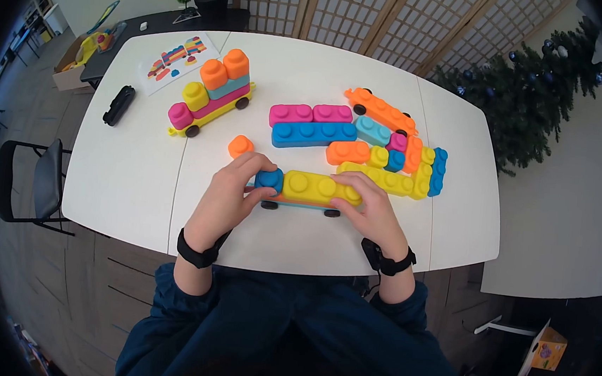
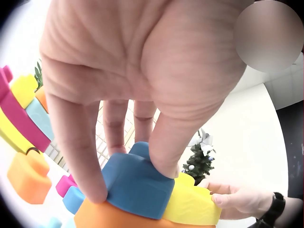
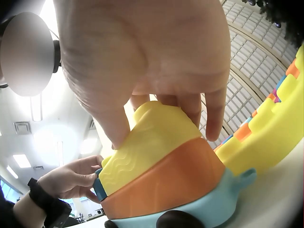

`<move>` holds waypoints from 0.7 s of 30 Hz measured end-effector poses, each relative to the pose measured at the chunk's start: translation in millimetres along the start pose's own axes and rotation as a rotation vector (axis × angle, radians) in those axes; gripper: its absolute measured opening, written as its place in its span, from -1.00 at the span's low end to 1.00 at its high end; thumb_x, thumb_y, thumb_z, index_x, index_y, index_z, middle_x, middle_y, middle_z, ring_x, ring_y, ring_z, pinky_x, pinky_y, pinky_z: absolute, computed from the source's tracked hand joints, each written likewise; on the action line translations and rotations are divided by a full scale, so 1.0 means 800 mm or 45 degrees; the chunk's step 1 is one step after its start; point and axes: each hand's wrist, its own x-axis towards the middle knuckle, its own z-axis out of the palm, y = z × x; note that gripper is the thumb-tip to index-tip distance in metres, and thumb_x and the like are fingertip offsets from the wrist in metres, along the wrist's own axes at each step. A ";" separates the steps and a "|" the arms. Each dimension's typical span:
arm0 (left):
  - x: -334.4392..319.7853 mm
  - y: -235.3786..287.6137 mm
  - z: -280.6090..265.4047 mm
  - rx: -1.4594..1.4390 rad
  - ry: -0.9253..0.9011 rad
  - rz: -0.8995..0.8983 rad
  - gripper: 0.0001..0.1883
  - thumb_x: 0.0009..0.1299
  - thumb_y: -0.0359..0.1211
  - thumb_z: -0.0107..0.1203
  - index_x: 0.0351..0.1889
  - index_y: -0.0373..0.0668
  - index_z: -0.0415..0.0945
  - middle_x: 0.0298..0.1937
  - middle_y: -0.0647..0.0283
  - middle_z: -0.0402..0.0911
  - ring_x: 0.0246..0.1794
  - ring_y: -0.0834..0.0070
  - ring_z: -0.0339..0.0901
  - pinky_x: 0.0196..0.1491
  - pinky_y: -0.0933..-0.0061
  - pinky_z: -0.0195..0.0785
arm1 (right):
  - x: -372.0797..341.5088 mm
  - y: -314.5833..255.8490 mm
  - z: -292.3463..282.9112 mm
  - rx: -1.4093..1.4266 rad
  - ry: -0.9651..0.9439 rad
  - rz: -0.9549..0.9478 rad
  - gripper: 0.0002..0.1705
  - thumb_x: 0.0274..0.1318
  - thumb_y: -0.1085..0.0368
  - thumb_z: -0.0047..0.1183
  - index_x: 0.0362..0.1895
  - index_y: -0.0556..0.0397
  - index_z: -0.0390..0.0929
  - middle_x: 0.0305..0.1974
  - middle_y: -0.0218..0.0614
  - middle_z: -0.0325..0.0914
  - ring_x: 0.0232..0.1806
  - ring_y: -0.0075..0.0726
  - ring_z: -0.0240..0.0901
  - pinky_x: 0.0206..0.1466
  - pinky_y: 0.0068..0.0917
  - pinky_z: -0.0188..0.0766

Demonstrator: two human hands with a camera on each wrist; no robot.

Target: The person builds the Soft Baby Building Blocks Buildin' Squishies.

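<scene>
In front of the person stands a wheeled light blue base (image 3: 211,205) with a long orange block (image 3: 166,178) stacked on it. On top sit a small blue block (image 2: 137,185) at the left end and a long yellow block (image 1: 306,186) beside it. The left hand (image 1: 226,191) pinches the blue block between thumb and fingers. With thumb and fingers on opposite sides, the right hand (image 1: 376,209) grips the right end of the yellow block. A loose orange block (image 1: 241,146) lies just beyond the left hand.
A block car (image 1: 208,115) on a yellow wheeled base stands at the back left, near a printed sheet (image 1: 176,64) and a black case (image 1: 119,106). Loose blocks cluster behind the right hand, including a long blue block (image 1: 312,135), with an orange wheeled base (image 1: 381,112) behind.
</scene>
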 end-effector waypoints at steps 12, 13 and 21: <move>0.000 0.001 0.002 0.003 0.001 -0.010 -0.62 0.34 -0.54 0.34 0.10 -0.22 0.52 0.04 0.19 0.60 0.04 0.28 0.67 0.01 0.37 0.72 | -0.028 0.021 -0.001 0.042 0.210 0.096 -0.52 0.18 0.28 0.36 0.16 0.13 0.57 0.08 -0.07 0.64 0.07 0.02 0.62 0.13 -0.27 0.57; -0.001 0.001 0.001 0.001 -0.001 -0.013 -0.61 0.34 -0.54 0.34 0.11 -0.22 0.52 0.04 0.18 0.60 0.04 0.28 0.68 0.01 0.37 0.72 | -0.028 0.021 0.000 0.043 0.210 0.097 -0.52 0.18 0.28 0.36 0.16 0.13 0.57 0.08 -0.07 0.64 0.07 0.02 0.62 0.13 -0.27 0.57; 0.025 -0.002 -0.031 0.114 -0.081 0.069 -0.71 0.40 -0.45 0.31 0.05 -0.24 0.57 0.07 0.15 0.63 0.06 0.25 0.66 0.06 0.32 0.64 | -0.028 0.019 0.001 0.102 0.206 0.135 -0.53 0.21 0.29 0.34 0.17 0.13 0.56 0.07 -0.08 0.62 0.04 -0.04 0.63 0.10 -0.33 0.59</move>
